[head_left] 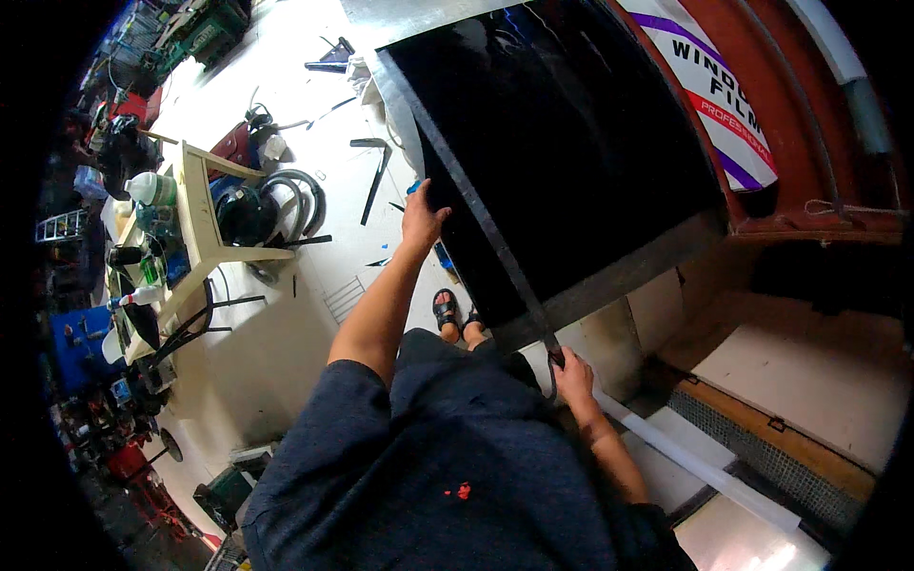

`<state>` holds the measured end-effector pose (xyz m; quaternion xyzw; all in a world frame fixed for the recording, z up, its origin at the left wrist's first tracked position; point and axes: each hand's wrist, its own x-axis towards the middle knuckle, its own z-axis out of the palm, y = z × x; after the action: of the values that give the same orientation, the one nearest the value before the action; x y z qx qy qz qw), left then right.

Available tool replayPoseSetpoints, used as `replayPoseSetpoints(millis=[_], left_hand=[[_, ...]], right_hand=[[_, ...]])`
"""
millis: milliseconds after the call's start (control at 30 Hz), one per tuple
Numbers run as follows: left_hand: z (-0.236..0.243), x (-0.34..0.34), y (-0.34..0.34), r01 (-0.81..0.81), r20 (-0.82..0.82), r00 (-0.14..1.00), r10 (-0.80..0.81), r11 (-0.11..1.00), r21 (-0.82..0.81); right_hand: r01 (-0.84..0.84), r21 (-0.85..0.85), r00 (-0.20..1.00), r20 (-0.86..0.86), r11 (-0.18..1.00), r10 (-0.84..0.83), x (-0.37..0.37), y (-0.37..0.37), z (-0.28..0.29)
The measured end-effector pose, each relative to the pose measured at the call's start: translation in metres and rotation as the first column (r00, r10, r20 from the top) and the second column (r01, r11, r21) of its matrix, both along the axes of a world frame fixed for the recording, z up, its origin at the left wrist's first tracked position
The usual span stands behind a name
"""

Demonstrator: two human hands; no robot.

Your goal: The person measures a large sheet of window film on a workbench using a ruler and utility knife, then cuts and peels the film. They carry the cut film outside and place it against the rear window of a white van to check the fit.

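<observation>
I have the black film point(609, 143) spread over the table point(609, 278), with a dark strip point(495, 233) slanting across it. A sideways pull on the strip could, I judge, drag or crease the film; a slack hold could let the strip's near end slip away. My right hand point(574, 379) has its grip closed around that end, just past the table's near edge. My left hand point(422, 223) is at the film's left edge, thumb spread; whether its grip pinches anything, I can't tell.

The far corner of the black sheet point(590, 157) is cut off above.
</observation>
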<state>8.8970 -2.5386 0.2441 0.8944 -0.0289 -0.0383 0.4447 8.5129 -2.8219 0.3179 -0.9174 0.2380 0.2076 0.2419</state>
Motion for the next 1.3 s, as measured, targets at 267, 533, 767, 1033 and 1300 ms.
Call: replayPoseSetpoints(millis=[267, 533, 767, 1033, 1300], left_hand=[[-0.005, 0.003, 0.006, 0.002, -0.007, 1.0, -0.002, 1.0, -0.031], [0.011, 0.0, -0.004, 0.023, -0.018, 1.0, -0.022, 1.0, 0.017], [0.028, -0.003, 0.001, 0.064, -0.061, 0.996, -0.062, 0.997, 0.033], [0.03, 0.015, 0.011, 0.164, -0.151, 0.976, -0.157, 0.986, 0.034], [0.04, 0.022, 0.015, 0.1, -0.231, 0.966, -0.115, 0.992, -0.077]], right_hand=[[-0.053, 0.099, 0.994, 0.098, 0.994, 0.043, -0.003, 0.017, 0.0], [0.045, 0.164, 0.997, -0.068, 0.985, -0.034, -0.007, 0.041, -0.001], [0.257, 0.004, 0.966, 0.014, 0.966, -0.257, 0.021, 0.023, 0.006], [0.178, 0.523, 0.917, 0.22, 0.834, -0.333, 0.22, 0.007, 0.016], [-0.011, 0.568, 0.979, 0.176, 0.823, -0.108, 0.453, 0.122, 0.033]])
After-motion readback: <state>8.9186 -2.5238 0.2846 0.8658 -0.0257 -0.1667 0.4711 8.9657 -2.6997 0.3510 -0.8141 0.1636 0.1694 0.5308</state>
